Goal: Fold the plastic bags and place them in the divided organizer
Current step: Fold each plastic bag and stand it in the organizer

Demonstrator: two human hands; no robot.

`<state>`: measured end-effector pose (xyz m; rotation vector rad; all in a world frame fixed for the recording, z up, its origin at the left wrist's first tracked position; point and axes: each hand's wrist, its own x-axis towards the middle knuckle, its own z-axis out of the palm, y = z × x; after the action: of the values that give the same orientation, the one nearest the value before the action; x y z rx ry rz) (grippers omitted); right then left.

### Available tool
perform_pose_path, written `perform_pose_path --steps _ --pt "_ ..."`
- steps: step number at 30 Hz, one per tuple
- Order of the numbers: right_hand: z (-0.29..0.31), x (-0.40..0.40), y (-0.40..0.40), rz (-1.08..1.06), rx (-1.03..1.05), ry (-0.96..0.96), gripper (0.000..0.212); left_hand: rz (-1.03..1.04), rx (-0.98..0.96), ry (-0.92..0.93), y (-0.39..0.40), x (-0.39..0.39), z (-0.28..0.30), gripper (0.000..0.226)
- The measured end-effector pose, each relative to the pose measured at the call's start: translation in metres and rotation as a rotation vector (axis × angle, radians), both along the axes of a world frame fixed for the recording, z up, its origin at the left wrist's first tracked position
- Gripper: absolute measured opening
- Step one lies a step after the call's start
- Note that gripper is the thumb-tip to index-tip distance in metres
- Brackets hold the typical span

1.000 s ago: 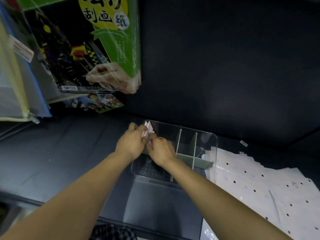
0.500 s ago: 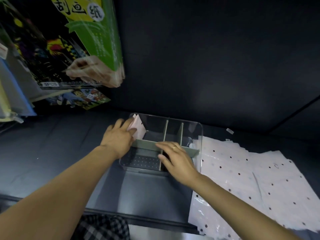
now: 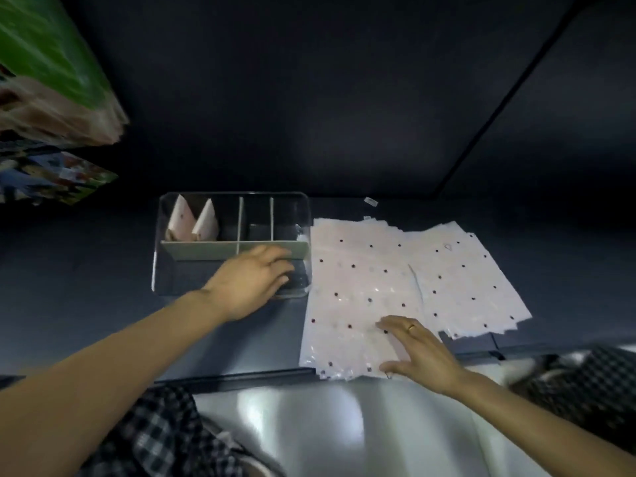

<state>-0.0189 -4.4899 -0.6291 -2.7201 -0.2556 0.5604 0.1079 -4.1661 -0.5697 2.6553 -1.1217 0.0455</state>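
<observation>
A clear divided organizer [image 3: 161, 266] stands on the dark table. Two folded pale pink bags [image 3: 192, 222] stand as triangles in its back left compartment. My left hand [image 3: 251, 284] hovers over the organizer's front right part with fingers relaxed, holding nothing. Flat pale pink plastic bags with dark dots [image 3: 358, 280] lie in overlapping stacks to the right of the organizer. My right hand [image 3: 420, 352] rests with spread fingers on the near edge of the left stack; a ring sits on one finger.
Green and colourful packaged items [image 3: 51, 80] hang at the upper left. A dark wall rises behind the table [image 3: 86, 270]. A second stack of dotted bags [image 3: 471, 284] lies further right. Checked fabric [image 3: 155, 428] shows at the bottom, with a pale floor between.
My left hand has let go of a folded bag, which now stands in the back left compartment, and moved right. My right hand moved from the organizer onto the flat bags.
</observation>
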Motion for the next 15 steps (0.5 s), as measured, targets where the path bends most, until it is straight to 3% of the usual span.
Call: perform_pose_path --steps 4,7,10,15 --pt "-0.023 -0.032 -0.015 0.026 -0.033 -0.003 0.08 -0.13 0.208 0.305 -0.047 -0.041 -0.038 0.046" --pt "-0.034 -0.042 -0.019 0.065 -0.045 -0.098 0.053 -0.171 0.356 0.461 -0.065 -0.067 -0.064 0.066" --pt "-0.031 -0.039 -0.022 0.0 0.06 -0.125 0.026 -0.144 0.394 0.495 -0.069 -0.08 -0.077 0.073" --pt "0.007 -0.018 -0.034 -0.117 0.241 0.119 0.022 -0.098 0.294 0.464 -0.077 -0.083 -0.073 0.057"
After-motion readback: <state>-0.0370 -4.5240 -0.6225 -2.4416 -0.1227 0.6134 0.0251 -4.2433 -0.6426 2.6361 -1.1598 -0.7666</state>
